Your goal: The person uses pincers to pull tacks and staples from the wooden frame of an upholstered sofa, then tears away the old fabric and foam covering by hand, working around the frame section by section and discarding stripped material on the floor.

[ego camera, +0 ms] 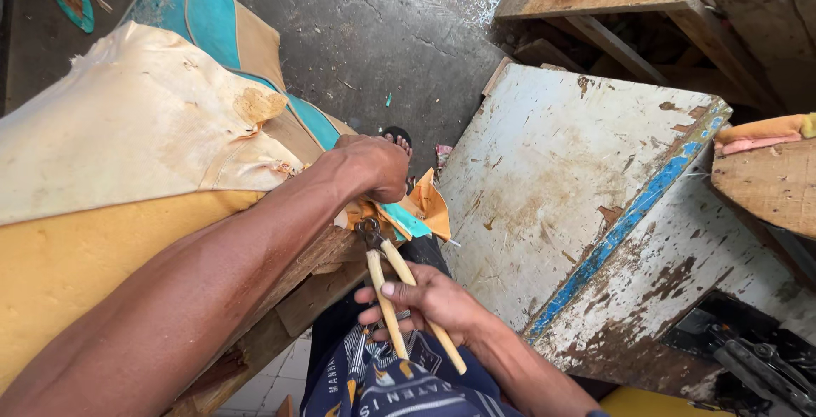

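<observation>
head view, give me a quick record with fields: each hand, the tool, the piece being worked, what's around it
left hand: grips the torn cover edge at the seat corner
right hand: shut on the pliers' handles
pliers: pale handles, head at the cover edge
seat: yellow foam, cream and teal cover peeled back
nearby: worn white board with blue stripe, concrete floor

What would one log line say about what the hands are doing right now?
left hand: gripping torn cover edge | right hand: holding pliers | pliers: head at cushion corner | yellow foam: exposed
</observation>
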`<action>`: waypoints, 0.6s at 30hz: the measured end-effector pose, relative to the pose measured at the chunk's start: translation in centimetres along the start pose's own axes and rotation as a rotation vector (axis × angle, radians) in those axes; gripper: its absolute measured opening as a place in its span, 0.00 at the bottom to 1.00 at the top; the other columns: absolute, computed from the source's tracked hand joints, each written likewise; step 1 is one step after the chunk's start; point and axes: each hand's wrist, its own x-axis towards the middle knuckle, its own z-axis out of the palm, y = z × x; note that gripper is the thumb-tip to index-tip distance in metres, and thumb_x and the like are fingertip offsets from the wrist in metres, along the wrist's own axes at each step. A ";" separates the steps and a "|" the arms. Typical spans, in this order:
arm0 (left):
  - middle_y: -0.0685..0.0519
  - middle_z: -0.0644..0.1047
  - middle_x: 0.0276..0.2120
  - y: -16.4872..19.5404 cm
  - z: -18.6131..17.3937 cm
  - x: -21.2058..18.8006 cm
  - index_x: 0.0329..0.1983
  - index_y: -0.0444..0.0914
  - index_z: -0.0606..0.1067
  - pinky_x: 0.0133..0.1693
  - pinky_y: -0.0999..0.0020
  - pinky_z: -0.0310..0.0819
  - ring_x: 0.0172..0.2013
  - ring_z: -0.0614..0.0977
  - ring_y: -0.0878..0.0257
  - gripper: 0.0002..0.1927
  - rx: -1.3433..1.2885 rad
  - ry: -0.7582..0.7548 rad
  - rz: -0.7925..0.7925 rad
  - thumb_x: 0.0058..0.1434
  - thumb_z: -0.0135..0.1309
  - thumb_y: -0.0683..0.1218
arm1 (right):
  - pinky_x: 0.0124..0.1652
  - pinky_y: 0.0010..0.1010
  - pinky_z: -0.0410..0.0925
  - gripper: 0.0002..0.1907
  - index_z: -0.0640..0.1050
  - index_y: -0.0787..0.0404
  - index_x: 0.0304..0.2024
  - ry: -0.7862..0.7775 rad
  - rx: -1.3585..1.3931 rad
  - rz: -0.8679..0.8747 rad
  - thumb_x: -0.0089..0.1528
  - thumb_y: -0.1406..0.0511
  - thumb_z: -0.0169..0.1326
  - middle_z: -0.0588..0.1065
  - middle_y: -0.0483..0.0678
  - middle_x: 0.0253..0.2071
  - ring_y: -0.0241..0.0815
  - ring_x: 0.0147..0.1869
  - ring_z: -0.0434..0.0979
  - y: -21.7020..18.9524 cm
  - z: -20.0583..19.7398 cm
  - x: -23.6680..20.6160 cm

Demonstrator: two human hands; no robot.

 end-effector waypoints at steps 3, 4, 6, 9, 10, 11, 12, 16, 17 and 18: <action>0.51 0.83 0.52 0.2 0.4 0.6 0.54 0.42 0.83 0.54 0.47 0.74 0.54 0.84 0.56 0.20 0.141 -0.155 -0.021 0.58 0.54 0.42 | 0.47 0.53 0.79 0.22 0.63 0.65 0.65 -0.036 0.164 0.080 0.70 0.66 0.44 0.75 0.63 0.57 0.58 0.54 0.82 -2.4 1.0 -0.6; 0.51 0.83 0.52 0.1 0.6 0.9 0.54 0.42 0.83 0.53 0.48 0.75 0.53 0.84 0.55 0.20 0.142 -0.147 -0.027 0.57 0.56 0.42 | 0.46 0.54 0.79 0.21 0.63 0.65 0.64 -0.040 0.193 0.104 0.70 0.66 0.42 0.75 0.64 0.56 0.59 0.54 0.82 -3.0 1.2 -0.8; 0.51 0.82 0.52 0.0 1.0 1.5 0.55 0.42 0.81 0.52 0.47 0.75 0.53 0.84 0.54 0.21 0.131 -0.136 -0.033 0.56 0.58 0.42 | 0.46 0.54 0.79 0.21 0.63 0.68 0.64 -0.037 0.169 0.135 0.71 0.64 0.42 0.76 0.65 0.54 0.60 0.52 0.83 -4.0 1.2 -1.0; 0.48 0.73 0.58 -0.4 1.4 2.4 0.61 0.42 0.73 0.49 0.40 0.75 0.55 0.80 0.52 0.30 0.072 -0.016 -0.044 0.53 0.64 0.43 | 0.45 0.53 0.79 0.20 0.63 0.67 0.64 -0.036 0.143 0.150 0.72 0.64 0.42 0.76 0.65 0.52 0.58 0.50 0.83 -4.8 0.7 -1.1; 0.44 0.65 0.63 -0.5 1.5 2.6 0.65 0.44 0.68 0.47 0.35 0.75 0.57 0.77 0.52 0.38 0.037 0.073 -0.042 0.49 0.67 0.43 | 0.45 0.53 0.79 0.20 0.62 0.66 0.64 -0.036 0.140 0.155 0.72 0.64 0.42 0.77 0.65 0.52 0.58 0.49 0.83 -4.8 0.5 -1.0; 0.41 0.57 0.67 -0.7 1.5 2.6 0.69 0.45 0.63 0.44 0.30 0.75 0.59 0.74 0.51 0.47 -0.002 0.158 -0.041 0.45 0.70 0.44 | 0.45 0.53 0.79 0.21 0.62 0.66 0.65 -0.060 0.138 0.120 0.73 0.64 0.42 0.77 0.66 0.52 0.57 0.49 0.83 -4.8 0.3 -0.9; 0.43 0.65 0.65 -0.7 1.6 2.6 0.67 0.44 0.69 0.47 0.35 0.76 0.58 0.77 0.51 0.39 0.013 0.077 -0.039 0.49 0.67 0.44 | 0.44 0.53 0.78 0.21 0.62 0.67 0.66 -0.086 0.146 0.090 0.73 0.63 0.42 0.76 0.66 0.52 0.56 0.48 0.82 -4.7 0.2 -0.9; 0.42 0.60 0.70 -0.7 1.1 1.8 0.71 0.41 0.62 0.49 0.40 0.74 0.62 0.73 0.52 0.37 0.020 0.021 -0.050 0.59 0.61 0.44 | 0.45 0.50 0.80 0.25 0.60 0.62 0.69 -0.068 0.125 0.096 0.70 0.63 0.43 0.76 0.63 0.54 0.55 0.49 0.83 -3.7 0.1 -0.7; 0.40 0.49 0.74 -0.7 0.9 1.6 0.76 0.41 0.53 0.47 0.37 0.72 0.65 0.68 0.52 0.44 -0.003 0.074 -0.057 0.59 0.61 0.44 | 0.45 0.50 0.80 0.26 0.60 0.63 0.70 -0.053 0.087 0.080 0.70 0.63 0.44 0.76 0.64 0.55 0.55 0.50 0.83 -3.5 0.2 -0.7; 0.42 0.58 0.72 -0.7 0.8 1.4 0.73 0.40 0.60 0.49 0.39 0.73 0.63 0.72 0.52 0.40 0.023 0.017 -0.052 0.59 0.61 0.44 | 0.45 0.49 0.80 0.27 0.59 0.64 0.70 -0.035 0.054 0.075 0.70 0.63 0.44 0.76 0.64 0.56 0.55 0.51 0.83 -3.3 0.3 -0.6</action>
